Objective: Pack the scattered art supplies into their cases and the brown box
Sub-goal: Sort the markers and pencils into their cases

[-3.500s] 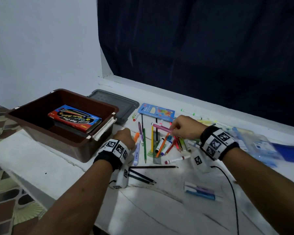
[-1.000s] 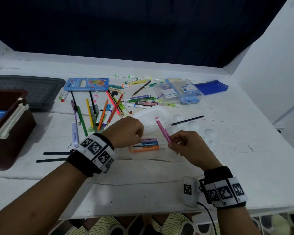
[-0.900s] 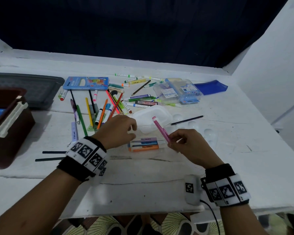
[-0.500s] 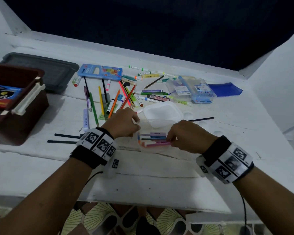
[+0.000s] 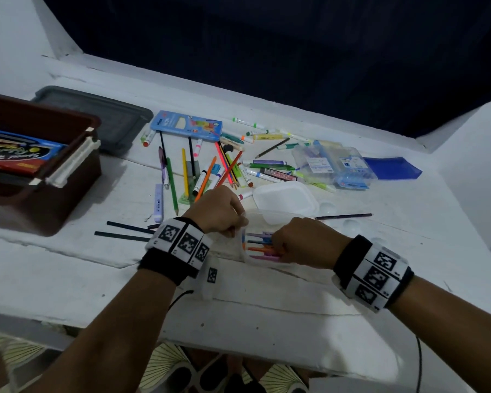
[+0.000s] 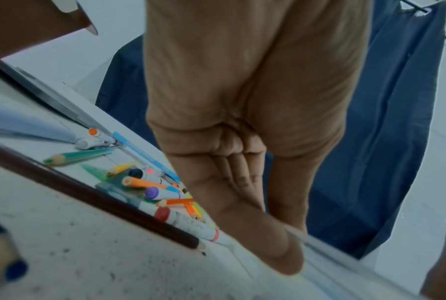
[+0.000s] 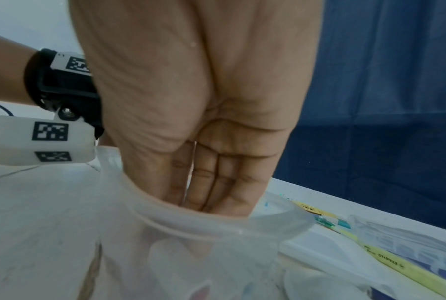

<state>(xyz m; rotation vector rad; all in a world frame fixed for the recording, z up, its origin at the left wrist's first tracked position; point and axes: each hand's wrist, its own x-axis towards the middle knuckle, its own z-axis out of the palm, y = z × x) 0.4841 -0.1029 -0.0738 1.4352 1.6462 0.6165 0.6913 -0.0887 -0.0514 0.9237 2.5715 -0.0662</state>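
My left hand (image 5: 216,209) pinches the rim of the clear case (image 5: 245,222). My right hand (image 5: 301,241) reaches its straight fingers inside, onto pink, orange, blue and purple markers (image 5: 260,246) lying side by side.

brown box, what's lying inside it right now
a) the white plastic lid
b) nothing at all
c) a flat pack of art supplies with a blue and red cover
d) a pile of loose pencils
c: the head view shows the brown box holding a flat pack with a blue and red cover, while the loose pencils and the white lid lie on the table outside it.
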